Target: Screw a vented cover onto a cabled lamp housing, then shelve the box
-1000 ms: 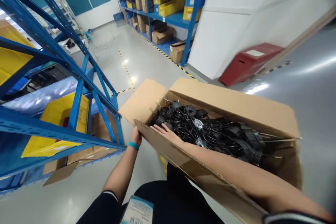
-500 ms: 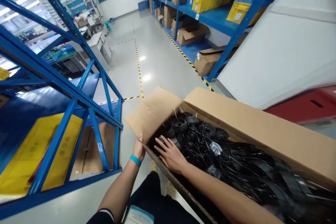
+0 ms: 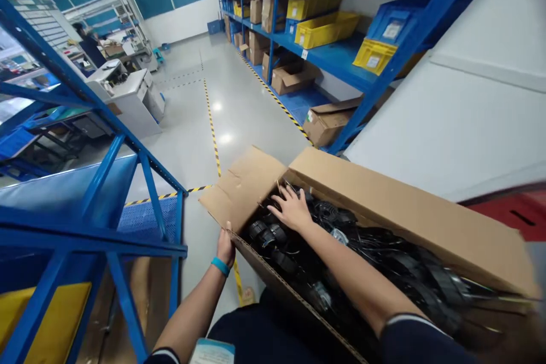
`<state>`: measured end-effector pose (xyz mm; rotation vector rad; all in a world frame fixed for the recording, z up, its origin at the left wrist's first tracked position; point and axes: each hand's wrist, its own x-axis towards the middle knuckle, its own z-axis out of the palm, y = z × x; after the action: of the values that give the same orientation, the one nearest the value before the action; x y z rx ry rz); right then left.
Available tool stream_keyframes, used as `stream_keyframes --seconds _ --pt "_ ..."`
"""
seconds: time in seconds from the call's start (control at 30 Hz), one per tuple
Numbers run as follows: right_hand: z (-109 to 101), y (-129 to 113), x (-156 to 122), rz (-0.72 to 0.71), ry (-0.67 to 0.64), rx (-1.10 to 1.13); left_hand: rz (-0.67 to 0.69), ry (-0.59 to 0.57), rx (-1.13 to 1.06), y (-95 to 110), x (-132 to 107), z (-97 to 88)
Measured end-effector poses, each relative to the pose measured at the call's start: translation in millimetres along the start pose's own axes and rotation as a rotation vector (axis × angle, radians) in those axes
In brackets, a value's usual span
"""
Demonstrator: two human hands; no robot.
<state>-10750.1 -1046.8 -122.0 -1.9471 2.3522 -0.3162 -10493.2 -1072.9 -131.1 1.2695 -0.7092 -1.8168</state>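
Note:
A long open cardboard box (image 3: 409,199) is in front of me, its flaps folded outward. It is full of black cabled parts (image 3: 375,244), some with round wheel-like pieces and a few in clear plastic. My left hand (image 3: 226,247), with a teal wristband, grips the box's near left edge, thumb up by the flap. My right hand (image 3: 293,209) lies on the black parts at the box's far left end, its fingers spread and not closed around anything. Two round black pieces (image 3: 268,233) show between my hands.
A blue shelving rack (image 3: 157,182) with yellow bins stands close on my left. Another blue rack (image 3: 328,57) with cartons and bins lines the right side. A white panel (image 3: 460,91) and a red object (image 3: 512,213) are at right. A person (image 3: 90,48) is at far-left benches.
My right hand has moved up and away across the black parts toward the far side. My left hand keeps its grip on the edge. The view has shifted, and the box sits at a different angle.

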Motion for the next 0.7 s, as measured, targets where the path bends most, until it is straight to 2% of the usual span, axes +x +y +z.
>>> stream_keyframes --seconds 0.1,0.2,0.37,0.53,0.6,0.7 --pt "8.9 50.5 87.1 0.136 -0.047 -0.062 0.045 -0.002 -0.026 16.2 59.7 22.4" --pt "27.7 77.1 154.4 0.205 -0.074 -0.11 0.045 -0.008 -0.058 29.5 120.5 48.2" --pt "54.3 106.6 267.0 0.076 -0.083 -0.084 0.024 0.059 -0.072 58.5 215.6 101.3" --pt "48.3 149.9 393.8 0.135 0.021 0.022 0.017 0.075 0.004 98.6 318.2 170.5" --pt "47.8 154.9 428.7 0.101 0.084 0.065 0.018 0.078 0.043 113.4 360.5 195.7" --pt "61.8 150.8 472.8 -0.065 0.087 0.114 0.044 0.092 0.095 133.6 423.2 225.6"
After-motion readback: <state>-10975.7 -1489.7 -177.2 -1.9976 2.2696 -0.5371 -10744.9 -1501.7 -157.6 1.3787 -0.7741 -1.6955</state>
